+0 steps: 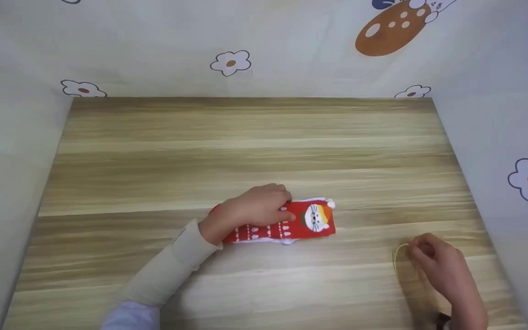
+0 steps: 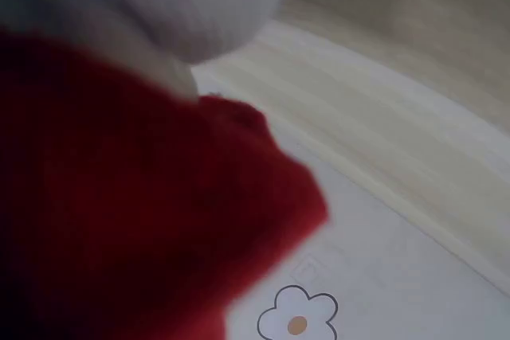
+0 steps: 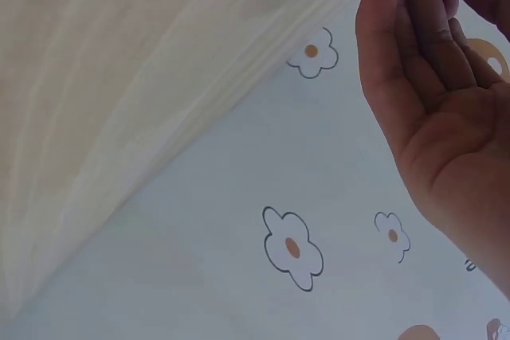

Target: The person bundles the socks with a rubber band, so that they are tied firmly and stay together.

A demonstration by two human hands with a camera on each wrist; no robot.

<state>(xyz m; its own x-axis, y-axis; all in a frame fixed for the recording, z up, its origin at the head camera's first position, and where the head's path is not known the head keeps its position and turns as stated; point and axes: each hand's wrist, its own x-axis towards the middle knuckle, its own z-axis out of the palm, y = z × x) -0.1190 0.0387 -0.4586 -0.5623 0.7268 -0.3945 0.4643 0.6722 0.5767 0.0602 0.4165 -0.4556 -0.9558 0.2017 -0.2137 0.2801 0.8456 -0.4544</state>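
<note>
Near the middle of the table lies a folded bundle of red socks [image 1: 298, 227] with a white cat face, small white patterns and white cloth showing at the edges. My left hand [image 1: 257, 204] grips it from above, thumb on the near side and fingers toward the far edge, covering its left half. Blurred red cloth [image 2: 159, 197] fills much of the left wrist view. Off to the right, my right hand [image 1: 440, 263] pinches a thin yellow rubber band [image 1: 395, 261] between thumb and fingertips, and the loop hangs to the left. In the right wrist view the palm [image 3: 462, 141] shows, fingertips cut off at the top.
The wood-grain table [image 1: 200, 160] is bordered at the back and both sides by pale cloth walls [image 1: 154, 46] printed with flowers. A light sleeve [image 1: 172, 266] covers the left forearm.
</note>
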